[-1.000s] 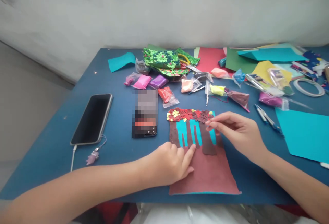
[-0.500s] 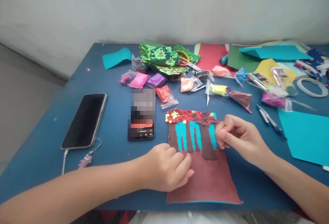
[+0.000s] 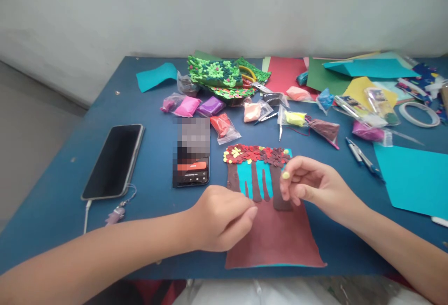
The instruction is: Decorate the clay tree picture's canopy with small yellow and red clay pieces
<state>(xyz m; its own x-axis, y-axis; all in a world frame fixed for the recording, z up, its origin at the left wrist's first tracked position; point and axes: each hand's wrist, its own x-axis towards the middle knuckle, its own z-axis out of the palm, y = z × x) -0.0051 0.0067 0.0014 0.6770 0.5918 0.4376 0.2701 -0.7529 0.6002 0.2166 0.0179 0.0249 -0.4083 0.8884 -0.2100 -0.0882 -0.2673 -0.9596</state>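
Observation:
A clay picture (image 3: 276, 235) on teal card lies near the table's front edge, with brown ground, brown tree trunks and a band of red, maroon and yellow clay bits (image 3: 255, 154) along its top. My left hand (image 3: 224, 218) rests curled on the picture's left side, fingers closed, thumb on the brown clay. My right hand (image 3: 311, 186) hovers over the right trunk, its fingers pinched on a small yellow clay ball (image 3: 286, 175).
Two phones lie to the left: a dark one (image 3: 114, 160) on a cable and a lit one (image 3: 191, 158). Bags of coloured clay (image 3: 224, 127), a green clay piece (image 3: 219, 74), coloured paper sheets (image 3: 411, 179), pens (image 3: 362, 158) and tape (image 3: 418, 114) crowd the back and right.
My right hand drew back from the top band of the picture and now pinches a yellow clay ball. My left hand's fingers curled in from flat to closed.

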